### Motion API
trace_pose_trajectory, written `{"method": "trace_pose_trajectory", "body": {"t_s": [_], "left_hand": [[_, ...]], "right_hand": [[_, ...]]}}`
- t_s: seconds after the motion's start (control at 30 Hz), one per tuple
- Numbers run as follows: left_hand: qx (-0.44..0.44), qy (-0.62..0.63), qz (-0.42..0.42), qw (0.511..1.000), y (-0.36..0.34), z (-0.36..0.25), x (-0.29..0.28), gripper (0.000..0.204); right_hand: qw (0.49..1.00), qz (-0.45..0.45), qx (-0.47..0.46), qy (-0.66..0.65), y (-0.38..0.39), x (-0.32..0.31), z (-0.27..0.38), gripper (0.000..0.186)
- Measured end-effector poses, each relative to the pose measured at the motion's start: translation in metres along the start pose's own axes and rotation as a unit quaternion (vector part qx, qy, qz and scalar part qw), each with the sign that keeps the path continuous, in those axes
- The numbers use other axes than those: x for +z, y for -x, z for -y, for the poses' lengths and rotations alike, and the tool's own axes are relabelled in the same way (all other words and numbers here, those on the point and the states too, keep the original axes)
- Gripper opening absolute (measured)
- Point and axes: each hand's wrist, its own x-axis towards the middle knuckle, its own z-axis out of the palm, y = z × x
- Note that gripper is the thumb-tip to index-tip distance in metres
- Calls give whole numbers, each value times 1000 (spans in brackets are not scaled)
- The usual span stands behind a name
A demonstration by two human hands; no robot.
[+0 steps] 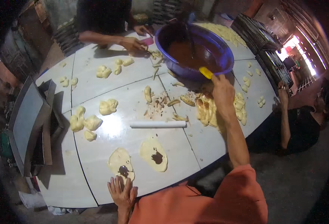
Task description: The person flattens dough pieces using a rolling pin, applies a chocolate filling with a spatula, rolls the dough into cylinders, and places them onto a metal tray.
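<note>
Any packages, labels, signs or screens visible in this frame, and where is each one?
None that can be made out: no packages, labels, signs or screens.
Nearest candidate: grey flat metal trays stacked at the table's left edge, unmarked.

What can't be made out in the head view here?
- Yellow tool: lower end hidden by the right hand.
- Blue bowl: depth of the brown filling unclear.
- Left hand: wrist cut off by the lower edge.
- Far-side dough pieces: too small and blurred to count.
</note>
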Motion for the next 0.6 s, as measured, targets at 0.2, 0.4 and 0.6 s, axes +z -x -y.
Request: {"method": "trace_pose_trajectory", "body": {"t_s": [0.2, 0.4, 0.6], "left_hand": [[-8, -18, -15, 1000, -2, -1, -3, 40], [-2, 15, -26, 1000, -1, -2, -3, 37], [-23, 19, 6, 1000, -4, -7, -11, 42]], "right_hand": [[992, 69, 72, -71, -15, -39, -4, 25], [954, 144, 144, -222, 38, -37, 3, 41], [908, 242, 201, -275, 138, 1, 36, 34]]}}
